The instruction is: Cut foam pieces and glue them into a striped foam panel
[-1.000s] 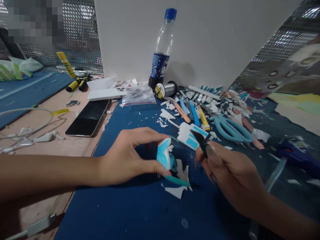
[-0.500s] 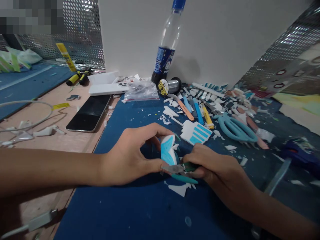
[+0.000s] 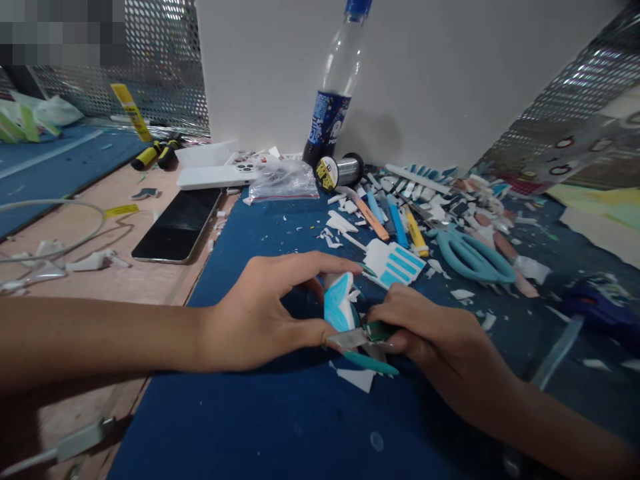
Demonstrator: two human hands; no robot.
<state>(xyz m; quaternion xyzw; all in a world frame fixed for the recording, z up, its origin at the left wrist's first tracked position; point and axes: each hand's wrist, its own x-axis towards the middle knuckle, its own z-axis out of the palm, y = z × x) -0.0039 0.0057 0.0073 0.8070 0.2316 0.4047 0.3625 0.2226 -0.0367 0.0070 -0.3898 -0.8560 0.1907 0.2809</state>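
My left hand [image 3: 270, 313] pinches a small white-and-blue foam-like piece [image 3: 339, 303] upright between thumb and fingers; long teal nails show on the thumb and index finger. My right hand [image 3: 425, 333] is closed around a craft knife [image 3: 375, 331] with a green handle, mostly hidden in the fingers. Its flat metal blade lies across the lower end of the piece, close to my left thumb. Beneath them, a white offcut [image 3: 357, 379] rests on the dark blue mat [image 3: 240, 420]. Just behind the hands is a flat white piece with blue stripes [image 3: 397, 263].
Teal-handled scissors [image 3: 473, 257], several coloured cutter handles [image 3: 397, 221] and a heap of white scraps [image 3: 445, 200] lie right of centre. A bottle [image 3: 333, 100] and a wire spool [image 3: 340, 173] stand by the white panel [image 3: 270, 73]. A phone [image 3: 177, 227] lies left.
My left index finger has stretched further right over the top of the piece. The piece and blade have shifted slightly right and down.
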